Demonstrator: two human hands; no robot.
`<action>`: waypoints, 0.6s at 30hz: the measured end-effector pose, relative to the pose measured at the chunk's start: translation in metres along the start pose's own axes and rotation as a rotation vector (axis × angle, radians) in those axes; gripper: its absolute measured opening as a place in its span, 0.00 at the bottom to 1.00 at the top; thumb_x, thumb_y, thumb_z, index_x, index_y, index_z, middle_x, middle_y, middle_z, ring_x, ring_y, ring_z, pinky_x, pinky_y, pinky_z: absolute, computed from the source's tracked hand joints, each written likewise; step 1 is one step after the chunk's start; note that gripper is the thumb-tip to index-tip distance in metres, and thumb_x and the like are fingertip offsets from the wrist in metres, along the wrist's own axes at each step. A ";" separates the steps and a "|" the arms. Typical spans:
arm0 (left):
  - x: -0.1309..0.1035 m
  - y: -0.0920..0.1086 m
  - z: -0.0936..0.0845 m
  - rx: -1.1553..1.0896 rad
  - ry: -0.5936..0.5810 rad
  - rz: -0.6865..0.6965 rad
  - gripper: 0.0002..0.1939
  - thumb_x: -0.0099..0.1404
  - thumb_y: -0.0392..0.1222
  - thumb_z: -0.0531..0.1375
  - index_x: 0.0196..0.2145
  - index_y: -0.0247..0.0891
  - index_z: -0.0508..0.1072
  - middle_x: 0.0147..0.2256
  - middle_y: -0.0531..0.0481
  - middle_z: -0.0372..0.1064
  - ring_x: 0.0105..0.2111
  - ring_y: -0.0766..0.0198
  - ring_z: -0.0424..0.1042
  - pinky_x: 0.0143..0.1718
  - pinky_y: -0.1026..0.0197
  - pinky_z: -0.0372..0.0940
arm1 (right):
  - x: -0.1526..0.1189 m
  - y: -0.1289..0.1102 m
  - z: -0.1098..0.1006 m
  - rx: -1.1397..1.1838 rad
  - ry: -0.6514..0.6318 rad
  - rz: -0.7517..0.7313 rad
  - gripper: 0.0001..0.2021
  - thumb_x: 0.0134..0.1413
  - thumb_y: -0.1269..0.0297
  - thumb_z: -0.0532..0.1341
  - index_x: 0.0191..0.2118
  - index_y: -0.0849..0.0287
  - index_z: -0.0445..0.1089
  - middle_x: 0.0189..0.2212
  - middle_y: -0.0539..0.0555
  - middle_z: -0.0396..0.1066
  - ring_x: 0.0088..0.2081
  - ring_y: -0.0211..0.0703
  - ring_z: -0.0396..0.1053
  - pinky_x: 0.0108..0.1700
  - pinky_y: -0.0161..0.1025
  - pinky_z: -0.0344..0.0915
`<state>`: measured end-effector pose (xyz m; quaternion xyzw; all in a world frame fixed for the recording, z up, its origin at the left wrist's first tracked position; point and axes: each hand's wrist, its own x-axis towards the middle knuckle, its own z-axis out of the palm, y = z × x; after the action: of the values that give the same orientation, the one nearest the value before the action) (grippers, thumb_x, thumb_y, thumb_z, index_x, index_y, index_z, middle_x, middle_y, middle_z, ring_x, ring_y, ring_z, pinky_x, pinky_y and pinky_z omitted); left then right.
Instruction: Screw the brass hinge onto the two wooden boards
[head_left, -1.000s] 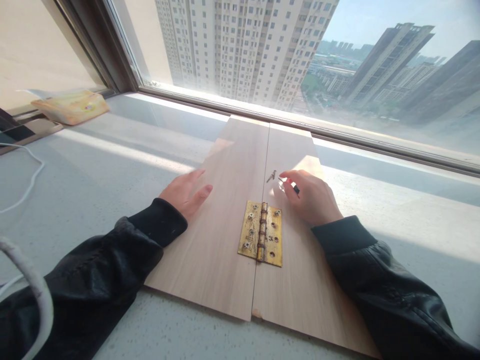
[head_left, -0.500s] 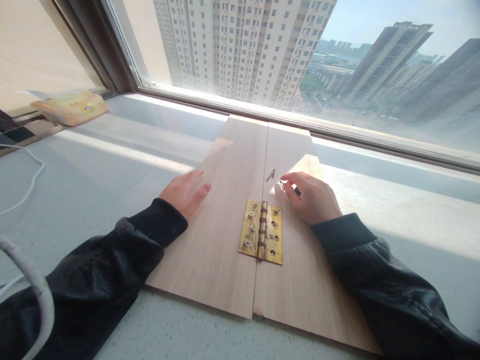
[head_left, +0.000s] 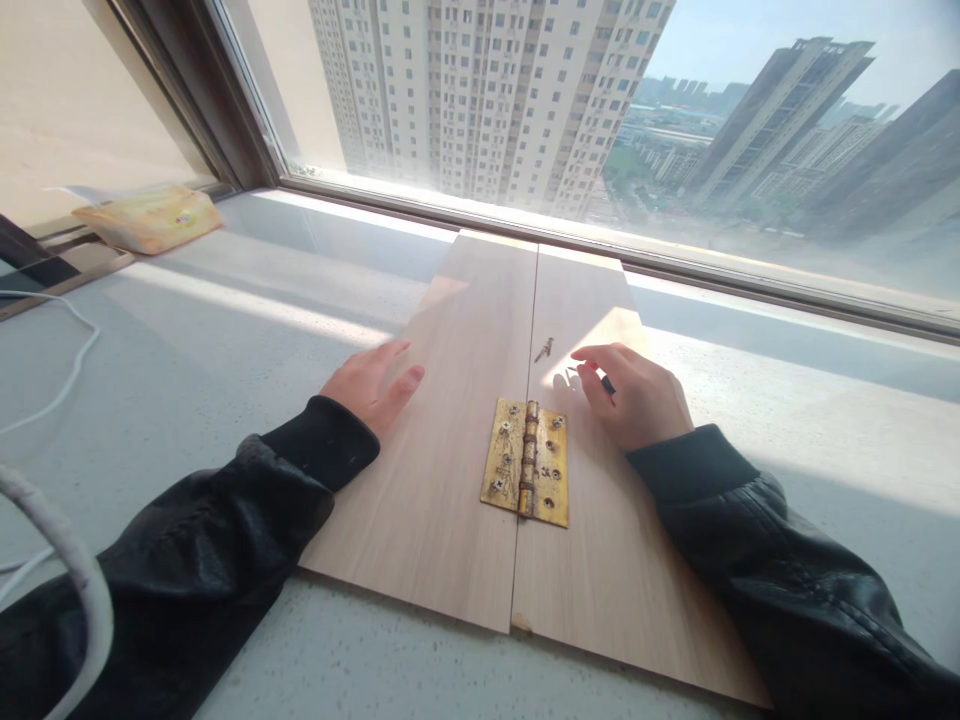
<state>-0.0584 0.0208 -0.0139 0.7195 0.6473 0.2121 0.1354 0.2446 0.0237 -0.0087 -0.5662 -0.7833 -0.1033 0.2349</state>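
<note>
Two pale wooden boards lie side by side, a left board (head_left: 435, 480) and a right board (head_left: 622, 570), with a narrow seam between them. A worn brass hinge (head_left: 528, 462) spans the seam. Several screws sit in its left leaf; one shows at the top of the right leaf, above holes. Loose screws (head_left: 545, 350) lie beyond the hinge. My left hand (head_left: 373, 387) rests open at the left board's outer edge. Over the right board, my right hand (head_left: 634, 395) is closed on what looks like a small screwdriver (head_left: 608, 385), mostly hidden, its thin metal tip pointing left.
Under the boards is a speckled white sill (head_left: 360, 660), with a window frame (head_left: 712, 285) along its far side. A soft yellowish pack (head_left: 154, 220) sits at the far left. White cables (head_left: 79, 360) run along the left, and a thick pale tube (head_left: 82, 590) curves in front.
My right hand has shifted slightly right and toward me, away from the loose screws, still holding the small tool. The whole view has drifted a little; my left hand stays on its board.
</note>
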 end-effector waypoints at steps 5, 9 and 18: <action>0.001 -0.001 0.002 -0.012 0.024 0.022 0.41 0.59 0.63 0.41 0.56 0.28 0.65 0.55 0.37 0.67 0.55 0.46 0.65 0.56 0.45 0.59 | 0.002 -0.001 -0.004 0.075 -0.001 0.000 0.11 0.59 0.63 0.53 0.42 0.58 0.71 0.37 0.55 0.74 0.31 0.43 0.70 0.32 0.40 0.62; 0.001 -0.003 0.003 -0.015 0.026 0.030 0.40 0.60 0.63 0.41 0.56 0.28 0.66 0.55 0.37 0.67 0.55 0.46 0.65 0.56 0.45 0.59 | 0.005 -0.009 -0.022 0.182 -0.066 0.031 0.09 0.57 0.63 0.55 0.38 0.58 0.71 0.33 0.54 0.75 0.29 0.41 0.71 0.34 0.39 0.64; 0.001 -0.001 0.001 -0.010 0.006 0.024 0.40 0.60 0.62 0.41 0.55 0.28 0.67 0.54 0.37 0.67 0.55 0.46 0.64 0.58 0.46 0.58 | 0.009 -0.043 -0.070 0.362 -0.412 0.108 0.08 0.53 0.58 0.58 0.33 0.52 0.73 0.29 0.48 0.74 0.30 0.39 0.70 0.31 0.37 0.64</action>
<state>-0.0586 0.0216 -0.0147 0.7258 0.6380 0.2191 0.1347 0.2201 -0.0136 0.0611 -0.5652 -0.7888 0.1685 0.1734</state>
